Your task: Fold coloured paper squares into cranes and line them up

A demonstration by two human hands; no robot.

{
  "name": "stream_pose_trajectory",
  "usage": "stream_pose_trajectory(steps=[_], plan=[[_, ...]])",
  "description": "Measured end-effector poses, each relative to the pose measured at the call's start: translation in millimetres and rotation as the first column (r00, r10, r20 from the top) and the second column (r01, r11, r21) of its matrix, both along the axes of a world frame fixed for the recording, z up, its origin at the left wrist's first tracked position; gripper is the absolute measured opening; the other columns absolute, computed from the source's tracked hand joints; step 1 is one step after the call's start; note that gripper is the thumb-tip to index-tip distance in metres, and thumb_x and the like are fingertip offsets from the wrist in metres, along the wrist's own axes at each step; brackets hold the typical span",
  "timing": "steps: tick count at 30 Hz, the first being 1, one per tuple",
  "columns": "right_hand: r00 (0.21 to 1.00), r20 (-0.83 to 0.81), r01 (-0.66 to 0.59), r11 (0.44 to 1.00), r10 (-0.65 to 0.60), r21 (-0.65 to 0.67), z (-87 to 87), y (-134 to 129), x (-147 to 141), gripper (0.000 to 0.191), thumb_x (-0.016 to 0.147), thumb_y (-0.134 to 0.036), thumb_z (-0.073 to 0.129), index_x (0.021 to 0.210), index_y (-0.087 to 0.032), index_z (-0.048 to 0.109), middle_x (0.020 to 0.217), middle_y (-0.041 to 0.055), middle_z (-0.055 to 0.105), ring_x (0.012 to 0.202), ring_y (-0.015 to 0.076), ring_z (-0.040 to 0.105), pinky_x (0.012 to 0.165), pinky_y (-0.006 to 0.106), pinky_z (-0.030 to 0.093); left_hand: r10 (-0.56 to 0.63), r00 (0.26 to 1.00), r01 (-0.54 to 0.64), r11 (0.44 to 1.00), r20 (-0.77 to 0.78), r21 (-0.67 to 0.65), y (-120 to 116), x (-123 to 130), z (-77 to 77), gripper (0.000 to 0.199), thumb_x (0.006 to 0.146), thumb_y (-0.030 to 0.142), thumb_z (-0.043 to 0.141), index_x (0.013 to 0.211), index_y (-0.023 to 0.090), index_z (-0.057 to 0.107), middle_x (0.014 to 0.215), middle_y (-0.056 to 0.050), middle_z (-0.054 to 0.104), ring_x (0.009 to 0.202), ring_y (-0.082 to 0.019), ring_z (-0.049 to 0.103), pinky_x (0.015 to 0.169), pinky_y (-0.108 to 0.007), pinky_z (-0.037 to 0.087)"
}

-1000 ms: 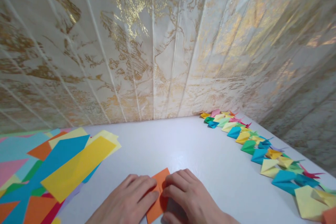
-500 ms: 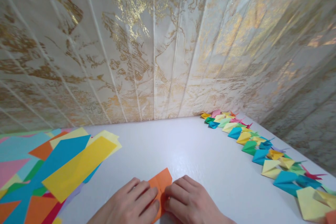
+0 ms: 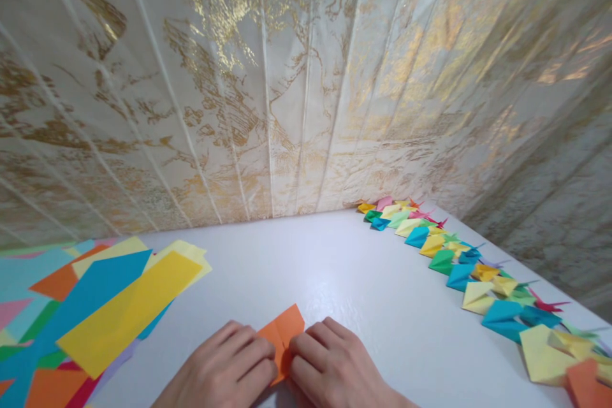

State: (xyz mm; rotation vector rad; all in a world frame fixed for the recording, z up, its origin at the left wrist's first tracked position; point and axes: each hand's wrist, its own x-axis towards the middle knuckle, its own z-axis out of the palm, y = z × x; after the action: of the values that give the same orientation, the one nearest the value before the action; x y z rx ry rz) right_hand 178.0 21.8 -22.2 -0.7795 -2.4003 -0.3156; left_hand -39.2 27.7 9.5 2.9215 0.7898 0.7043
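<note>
A folded piece of orange origami paper (image 3: 283, 326) is at the near middle of the white table, with creases showing on its upper face. My left hand (image 3: 228, 363) grips its left edge, fingers curled over it. On the opposite edge, my right hand (image 3: 329, 360) has its fingers bent and pressed onto the paper. Both thumbs are mostly hidden, and so is the lower part of the paper.
Loose coloured paper sheets, a yellow one (image 3: 131, 312) on top, overlap at the left. Along the right edge of the white table (image 3: 287, 255) run rows of folded paper cranes, a blue one (image 3: 502, 319) among them. A gold-patterned curtain (image 3: 215, 108) hangs behind.
The view has turned slightly to the right, so everything sits a little further left. Both hands stay on the orange paper, the left one now covering its lower left side more closely.
</note>
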Motion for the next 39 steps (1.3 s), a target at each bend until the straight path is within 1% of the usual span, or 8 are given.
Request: stream_pose_trajectory(steps=[3,7,10,11,13,19,30,39], plan=[[0.998,-0.053,-0.044,0.999,0.043,-0.017,-0.8,2,2,0.03,0.099,-0.016,0.049,0.07,-0.019,0.049,0.067,-0.0026,0.058,0.059,0.0134,0.047,0.056,0.029,0.03,0.114,0.993,-0.107,0.984,0.043,-0.14,2,-1,-5.5,0.011,0.092,0.023,0.061,0.082,0.024,0.059,0.084,0.003,0.07,0.075,-0.015,0.064,0.071,-0.025,0.05],[0.986,0.019,-0.163,0.981,0.166,-0.101,7.6,4,14,0.025,0.097,-0.014,0.054,0.072,-0.019,0.053,0.074,-0.0021,0.065,0.062,0.0122,0.052,0.058,0.029,0.033,0.201,0.979,-0.185,0.951,0.04,-0.249,1,3,-19.2,0.018,0.094,0.019,0.059,0.077,0.024,0.055,0.079,0.004,0.065,0.074,-0.015,0.061,0.067,-0.025,0.047],[0.96,0.059,-0.246,0.926,0.273,-0.286,22.8,4,26,0.01,0.097,-0.011,0.053,0.1,-0.017,0.061,0.094,0.0013,0.073,0.079,0.0134,0.061,0.069,0.028,0.041,0.273,0.962,-0.263,0.937,0.012,-0.229,0,9,-25.5,0.016,0.094,0.018,0.055,0.079,0.024,0.056,0.079,0.003,0.063,0.073,-0.018,0.059,0.067,-0.028,0.046],[0.953,0.065,-0.262,0.909,0.297,-0.325,27.7,4,29,0.017,0.097,-0.01,0.052,0.11,-0.016,0.06,0.102,0.0027,0.073,0.087,0.0141,0.063,0.073,0.029,0.043,0.289,0.957,-0.281,0.934,0.003,-0.219,-1,10,-26.3,0.014,0.094,0.018,0.054,0.081,0.024,0.057,0.081,0.002,0.063,0.074,-0.018,0.059,0.068,-0.029,0.046],[0.947,0.072,-0.267,0.893,0.313,-0.361,34.6,4,32,0.024,0.097,-0.009,0.052,0.119,-0.016,0.058,0.109,0.0037,0.073,0.092,0.0149,0.062,0.076,0.029,0.044,0.302,0.953,-0.298,0.93,-0.016,-0.216,-1,13,-26.5,0.012,0.095,0.018,0.053,0.085,0.024,0.058,0.084,0.001,0.063,0.077,-0.019,0.059,0.07,-0.031,0.046],[0.943,0.142,-0.236,0.903,0.302,-0.359,34.3,2,29,0.013,0.097,-0.012,0.053,0.104,-0.015,0.064,0.095,0.0029,0.072,0.082,0.0161,0.059,0.072,0.03,0.042,0.308,0.95,-0.312,0.934,-0.048,-0.176,1,16,-27.0,0.012,0.095,0.017,0.051,0.088,0.023,0.059,0.085,0.0,0.061,0.077,-0.022,0.059,0.069,-0.035,0.044],[0.949,0.17,-0.185,0.903,0.267,-0.388,33.4,-1,25,0.012,0.097,-0.013,0.053,0.103,-0.014,0.064,0.095,0.0036,0.071,0.085,0.0173,0.059,0.074,0.03,0.041,0.329,0.943,-0.333,0.94,-0.054,-0.075,0,23,-34.4,0.02,0.095,0.011,0.043,0.087,0.022,0.057,0.085,0.0,0.057,0.076,-0.022,0.053,0.069,-0.036,0.034],[0.954,0.158,-0.178,0.904,0.255,-0.389,34.6,-4,24,0.012,0.098,-0.014,0.052,0.106,-0.014,0.062,0.094,0.0042,0.069,0.084,0.0178,0.057,0.073,0.031,0.043,0.354,0.935,-0.354,0.934,-0.022,-0.045,-1,27,-34.5,0.023,0.094,0.007,0.041,0.085,0.023,0.056,0.086,0.0,0.056,0.078,-0.022,0.052,0.071,-0.037,0.032]])
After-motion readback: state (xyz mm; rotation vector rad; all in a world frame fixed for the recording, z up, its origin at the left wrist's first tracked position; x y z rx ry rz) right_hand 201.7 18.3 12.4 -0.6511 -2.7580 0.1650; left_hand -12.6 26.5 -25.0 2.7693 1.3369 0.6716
